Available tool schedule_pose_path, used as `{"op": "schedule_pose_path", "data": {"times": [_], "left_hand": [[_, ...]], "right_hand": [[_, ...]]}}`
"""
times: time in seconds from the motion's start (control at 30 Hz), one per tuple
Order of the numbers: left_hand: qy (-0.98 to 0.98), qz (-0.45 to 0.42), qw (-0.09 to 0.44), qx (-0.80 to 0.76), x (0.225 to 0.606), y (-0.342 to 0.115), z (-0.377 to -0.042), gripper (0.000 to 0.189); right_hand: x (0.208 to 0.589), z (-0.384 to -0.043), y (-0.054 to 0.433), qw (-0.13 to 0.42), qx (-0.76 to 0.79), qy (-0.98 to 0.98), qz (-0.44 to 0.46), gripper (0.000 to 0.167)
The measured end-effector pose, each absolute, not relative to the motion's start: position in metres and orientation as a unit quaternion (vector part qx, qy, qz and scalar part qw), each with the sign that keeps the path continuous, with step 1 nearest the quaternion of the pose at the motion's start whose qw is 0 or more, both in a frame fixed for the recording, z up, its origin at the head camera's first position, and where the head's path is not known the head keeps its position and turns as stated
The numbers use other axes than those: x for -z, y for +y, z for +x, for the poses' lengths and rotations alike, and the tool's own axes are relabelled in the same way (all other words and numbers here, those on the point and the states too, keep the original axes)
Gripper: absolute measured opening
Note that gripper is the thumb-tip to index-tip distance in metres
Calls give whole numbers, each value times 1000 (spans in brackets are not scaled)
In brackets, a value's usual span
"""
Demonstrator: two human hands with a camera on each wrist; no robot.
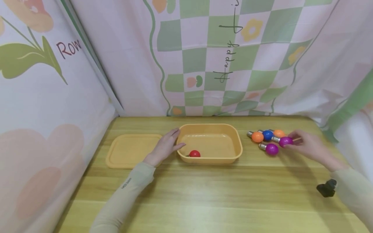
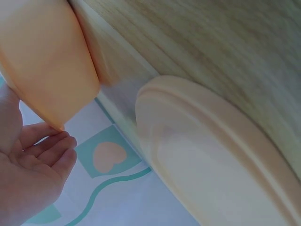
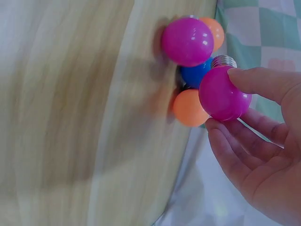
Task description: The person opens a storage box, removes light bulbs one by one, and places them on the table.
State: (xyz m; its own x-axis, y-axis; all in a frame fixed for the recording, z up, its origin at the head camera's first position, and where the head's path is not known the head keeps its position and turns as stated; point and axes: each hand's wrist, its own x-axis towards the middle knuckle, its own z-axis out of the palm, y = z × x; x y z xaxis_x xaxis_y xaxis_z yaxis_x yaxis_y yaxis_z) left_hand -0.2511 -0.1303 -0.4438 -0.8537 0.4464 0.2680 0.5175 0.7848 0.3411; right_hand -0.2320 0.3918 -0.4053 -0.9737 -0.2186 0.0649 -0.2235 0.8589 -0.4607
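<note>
My right hand [image 1: 309, 145] pinches a purple light bulb [image 3: 223, 94] by its round glass, thumb on one side and fingers on the other. Its silver screw base points left in the head view, above the other bulbs. A second purple bulb [image 1: 272, 149] lies just below it on the table. Beside these are a blue bulb [image 1: 267, 135], an orange bulb [image 1: 257, 137] and another orange bulb [image 1: 279, 133]. My left hand [image 1: 165, 146] holds the left rim of a yellow plastic box [image 1: 209, 160], thumb reaching over the inside. A red bulb [image 1: 194, 153] lies inside near the front wall.
A matching yellow lid [image 1: 132, 150] lies flat left of the box, partly behind my left wrist. Near my right sleeve sits a small black object [image 1: 327, 188]. A patterned curtain [image 1: 221, 64] hangs along the wooden table's [image 1: 204, 197] back edge.
</note>
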Motion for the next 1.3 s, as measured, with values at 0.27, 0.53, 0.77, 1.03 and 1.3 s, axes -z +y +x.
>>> {"op": "schedule_pose_path", "data": {"times": [0.27, 0.53, 0.77, 1.03, 1.3], "left_hand": [[-941, -253, 86, 208, 444, -130, -251, 64], [-942, -251, 80, 207, 442, -131, -250, 65], [-940, -255, 90, 207, 442, -131, -249, 65], [-941, -254, 83, 209, 442, -131, -250, 65], [-945, -247, 73, 203, 444, -134, -251, 66]], "right_hand": [[412, -228, 406, 5, -225, -969, 104, 43], [420, -226, 410, -40, -230, -969, 83, 47], [423, -226, 403, -63, -230, -968, 75, 53], [426, -230, 396, -61, -225, -969, 80, 53], [426, -234, 393, -61, -215, -971, 82, 53]]}}
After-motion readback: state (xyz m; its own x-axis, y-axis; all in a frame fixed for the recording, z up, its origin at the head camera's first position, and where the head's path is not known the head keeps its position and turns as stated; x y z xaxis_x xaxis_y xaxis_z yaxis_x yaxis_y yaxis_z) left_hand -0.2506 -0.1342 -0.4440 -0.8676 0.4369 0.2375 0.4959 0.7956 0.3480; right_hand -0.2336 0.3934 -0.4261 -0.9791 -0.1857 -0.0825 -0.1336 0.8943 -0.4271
